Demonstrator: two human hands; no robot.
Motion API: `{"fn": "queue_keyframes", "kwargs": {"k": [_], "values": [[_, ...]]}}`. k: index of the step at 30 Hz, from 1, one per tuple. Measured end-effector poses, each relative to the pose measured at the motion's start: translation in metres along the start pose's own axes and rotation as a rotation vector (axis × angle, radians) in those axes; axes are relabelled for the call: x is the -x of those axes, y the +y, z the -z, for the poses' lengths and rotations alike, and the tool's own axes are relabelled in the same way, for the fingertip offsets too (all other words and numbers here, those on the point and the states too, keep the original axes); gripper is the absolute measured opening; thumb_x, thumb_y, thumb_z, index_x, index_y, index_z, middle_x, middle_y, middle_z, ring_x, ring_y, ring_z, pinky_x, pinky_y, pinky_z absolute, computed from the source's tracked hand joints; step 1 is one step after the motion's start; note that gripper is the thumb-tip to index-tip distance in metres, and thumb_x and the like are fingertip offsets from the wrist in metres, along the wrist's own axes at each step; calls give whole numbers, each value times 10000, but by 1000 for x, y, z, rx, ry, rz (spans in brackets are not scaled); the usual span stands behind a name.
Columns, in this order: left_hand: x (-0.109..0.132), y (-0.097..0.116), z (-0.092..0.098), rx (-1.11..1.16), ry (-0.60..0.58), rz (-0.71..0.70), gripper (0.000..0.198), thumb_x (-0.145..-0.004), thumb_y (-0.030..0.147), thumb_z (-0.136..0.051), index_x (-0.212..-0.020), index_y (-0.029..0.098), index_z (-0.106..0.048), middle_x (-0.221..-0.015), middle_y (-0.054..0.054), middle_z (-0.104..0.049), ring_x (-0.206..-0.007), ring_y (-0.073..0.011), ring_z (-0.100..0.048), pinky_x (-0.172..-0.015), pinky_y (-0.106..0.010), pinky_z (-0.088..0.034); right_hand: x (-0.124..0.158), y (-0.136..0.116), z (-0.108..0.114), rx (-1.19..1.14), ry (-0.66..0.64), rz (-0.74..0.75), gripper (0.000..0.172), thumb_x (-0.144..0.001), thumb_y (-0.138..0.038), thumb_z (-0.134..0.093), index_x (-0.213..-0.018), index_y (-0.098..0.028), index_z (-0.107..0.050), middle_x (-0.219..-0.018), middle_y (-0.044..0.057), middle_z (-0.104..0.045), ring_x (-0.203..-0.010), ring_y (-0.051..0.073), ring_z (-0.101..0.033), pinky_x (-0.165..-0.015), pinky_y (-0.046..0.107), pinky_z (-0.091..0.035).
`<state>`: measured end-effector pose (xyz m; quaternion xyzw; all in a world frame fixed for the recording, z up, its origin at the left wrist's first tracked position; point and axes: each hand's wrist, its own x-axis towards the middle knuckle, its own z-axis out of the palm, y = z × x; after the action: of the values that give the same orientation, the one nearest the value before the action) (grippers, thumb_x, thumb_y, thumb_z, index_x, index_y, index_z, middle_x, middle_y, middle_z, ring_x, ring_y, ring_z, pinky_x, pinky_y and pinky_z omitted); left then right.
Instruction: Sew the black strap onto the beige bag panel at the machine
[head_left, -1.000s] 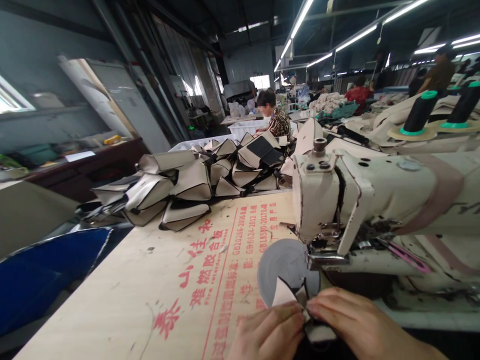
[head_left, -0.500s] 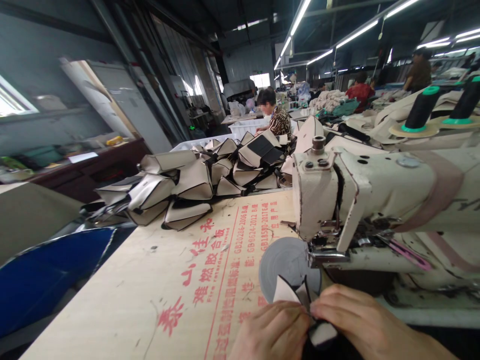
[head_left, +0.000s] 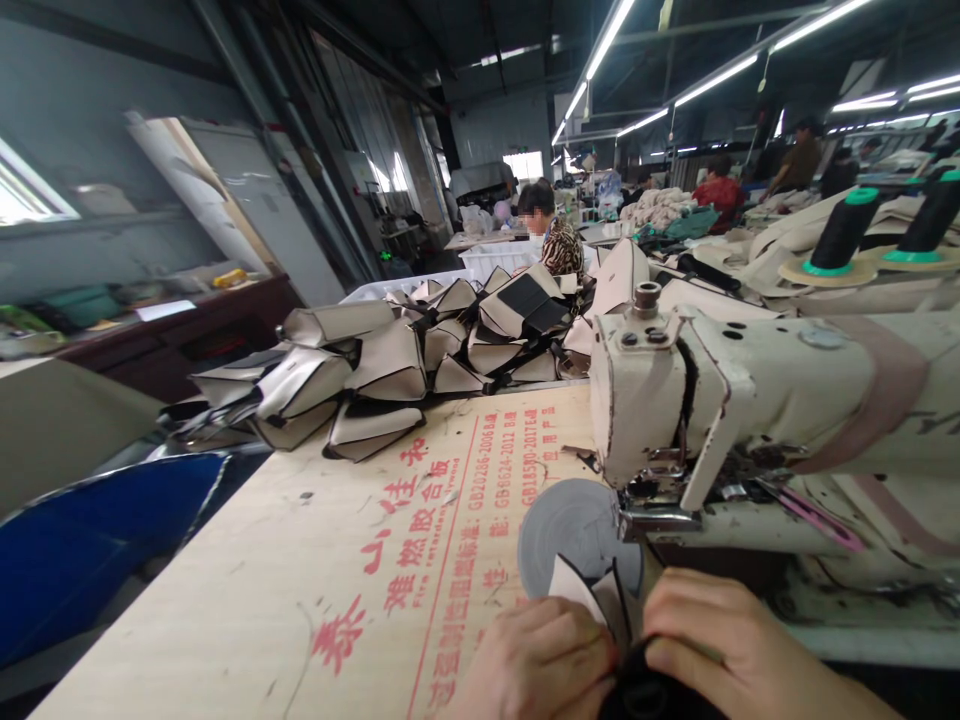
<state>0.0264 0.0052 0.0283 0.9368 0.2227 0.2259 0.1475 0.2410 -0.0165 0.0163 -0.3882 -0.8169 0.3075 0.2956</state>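
My left hand [head_left: 540, 660] and my right hand [head_left: 724, 650] are side by side at the bottom edge, both with fingers closed on a small folded cream-and-black fabric piece [head_left: 600, 605]. The piece stands up between my fingertips, just in front of a grey round plate [head_left: 570, 530]. Right behind it is the head of a cream sewing machine [head_left: 660, 400], whose needle area [head_left: 652, 500] sits close above the plate. The lower part of the piece is hidden by my hands.
A heap of finished cream-and-black pieces [head_left: 382, 365] lies at the table's far side. The plywood tabletop [head_left: 360, 560] carries red printed characters. Blue fabric [head_left: 82, 550] hangs at the left. Thread cones [head_left: 844, 225] stand on the machine. Other people [head_left: 551, 230] work behind.
My hands have slid a little down and toward me with the piece, and the fabric now stands more upright between the fingertips. The view has shifted slightly.
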Motion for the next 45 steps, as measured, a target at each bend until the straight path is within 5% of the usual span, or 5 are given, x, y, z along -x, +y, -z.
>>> {"fn": "queue_keyframes", "kwargs": {"k": [6,21,32,37,45], "values": [[5,-6,-8,19,43,45,117,-844,190,-498,-800,181,-606,-711,-25,-633,-695,-121,-604,-666,-192,-494,-11,4,-21,-285,3,-548,233,-806,-339,-519,-655,-161,-531,-595,-24,-499,-582,112,-452,-559,215,-333],[11,-13,-21,32,129,190,215,-840,147,-515,-1031,221,-578,-816,-16,-650,-745,-132,-592,-679,-231,-483,-33,10,-30,-563,104,-605,137,-663,-160,-489,-554,-147,-409,-778,-12,-501,-728,112,-466,-654,210,-324],[9,-11,-16,100,173,308,178,-846,152,-498,-973,222,-600,-835,-18,-640,-785,-133,-599,-710,-233,-498,11,9,-19,556,41,142,487,-840,-64,-321,-1313,-160,-382,-1239,66,-480,-1065,221,-485,-915,393,-450],[17,-6,-24,187,254,558,191,-794,153,-558,-971,222,-576,-900,12,-672,-836,-115,-635,-761,-191,-515,12,20,-27,601,13,136,646,-738,34,-252,-1360,-132,-307,-1282,57,-445,-1105,184,-477,-905,317,-485],[14,-21,-9,219,-173,500,584,-595,-75,-346,-1015,203,-642,-1044,-17,-664,-970,-145,-608,-863,-226,-471,-5,12,-25,535,-185,120,575,-760,14,-359,-1310,-152,-360,-1095,70,-524,-984,208,-503,-865,351,-491]]}}
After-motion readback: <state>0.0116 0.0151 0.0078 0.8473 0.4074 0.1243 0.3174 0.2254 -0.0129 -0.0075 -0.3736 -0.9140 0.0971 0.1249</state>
